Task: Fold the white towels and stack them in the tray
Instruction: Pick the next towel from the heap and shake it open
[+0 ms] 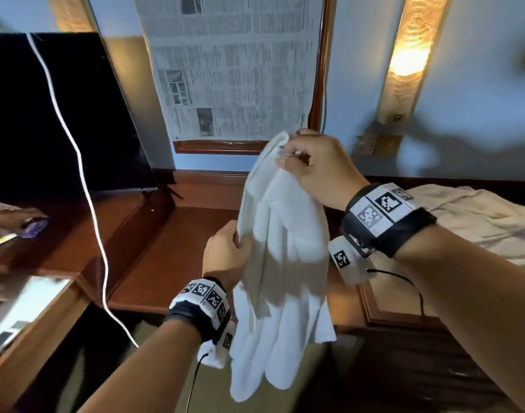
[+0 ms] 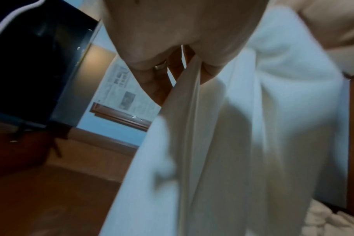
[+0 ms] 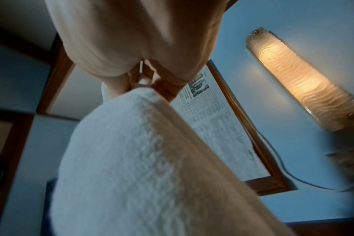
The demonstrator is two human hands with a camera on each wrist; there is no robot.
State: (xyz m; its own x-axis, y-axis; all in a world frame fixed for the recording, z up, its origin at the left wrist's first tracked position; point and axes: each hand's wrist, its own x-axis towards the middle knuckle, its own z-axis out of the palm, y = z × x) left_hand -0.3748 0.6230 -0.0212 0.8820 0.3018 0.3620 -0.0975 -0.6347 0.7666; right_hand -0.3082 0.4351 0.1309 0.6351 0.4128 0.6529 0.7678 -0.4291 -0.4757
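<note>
A white towel [image 1: 285, 263] hangs in the air in loose vertical folds, above the wooden desk. My right hand [image 1: 303, 162] pinches its top corner, high up in front of the framed newspaper. My left hand [image 1: 228, 251] grips the towel's left edge lower down, about halfway along. In the left wrist view the towel's [image 2: 243, 143] hemmed edge runs between thumb and fingers [image 2: 164, 89]. The right wrist view shows the towel [image 3: 135, 159] bunched at my fingertips [image 3: 164, 89]. No tray is in view.
A dark TV screen [image 1: 55, 114] stands at the left with a white cable [image 1: 88, 198] hanging in front. The wooden desk [image 1: 177, 248] lies below. A crumpled pale cloth [image 1: 476, 222] lies at the right. A lit wall lamp [image 1: 410, 55] hangs beside the framed newspaper [image 1: 234, 67].
</note>
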